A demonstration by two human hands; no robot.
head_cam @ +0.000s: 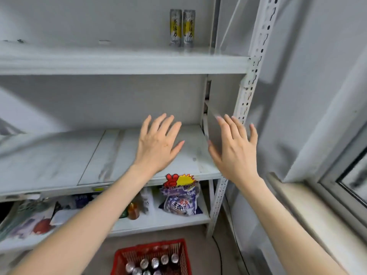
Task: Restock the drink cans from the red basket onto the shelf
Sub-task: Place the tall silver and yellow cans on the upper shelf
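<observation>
left hand (156,143), right hand (234,153): fingers spread | red basket (118,260): cut off below

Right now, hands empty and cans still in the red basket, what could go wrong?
1. The two tall cans on the upper shelf stand side by side near its front; a nudge while adding more may topple them.
2. The red basket sits on the floor, below both the left hand and right hand; reaching down, an arm may snag the promo tag on the edge of the middle shelf.
</observation>
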